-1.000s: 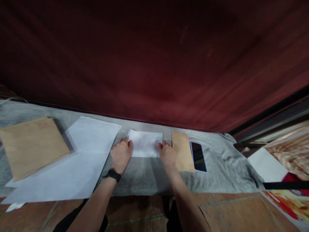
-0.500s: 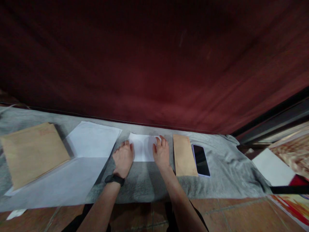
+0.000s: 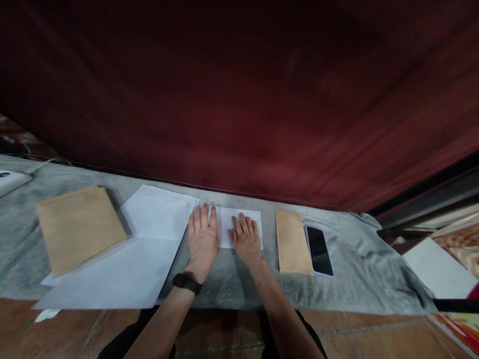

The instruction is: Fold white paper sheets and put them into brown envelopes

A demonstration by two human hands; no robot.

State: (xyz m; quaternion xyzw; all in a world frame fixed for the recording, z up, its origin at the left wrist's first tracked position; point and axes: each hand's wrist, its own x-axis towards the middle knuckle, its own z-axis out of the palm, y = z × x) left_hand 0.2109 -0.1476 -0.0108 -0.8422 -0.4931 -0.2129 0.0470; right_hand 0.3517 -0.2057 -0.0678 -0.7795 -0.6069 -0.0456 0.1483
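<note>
A small white sheet of paper [image 3: 225, 227], apparently folded, lies flat on the grey cloth in front of me. My left hand [image 3: 203, 238] is flat over its left end, fingers stretched out, a dark band on the wrist. On the right half of the sheet rests my right hand [image 3: 247, 238], palm down with the fingers spread. Just right of the sheet is a brown envelope [image 3: 294, 242], touched by neither hand. Larger white sheets [image 3: 157, 214] spread out to the left of my left hand.
A stack of brown envelopes [image 3: 80, 227] sits on the white sheets at left. A phone [image 3: 319, 251] lies beside the single envelope. The grey cloth [image 3: 359, 264] covers a narrow surface backed by a dark red hanging [image 3: 239, 124]. A white object [image 3: 13, 182] is at far left.
My left hand has turned flat and stretched its fingers over the left end of the paper. My right hand has moved from the right edge onto the sheet. The view has shifted slightly.
</note>
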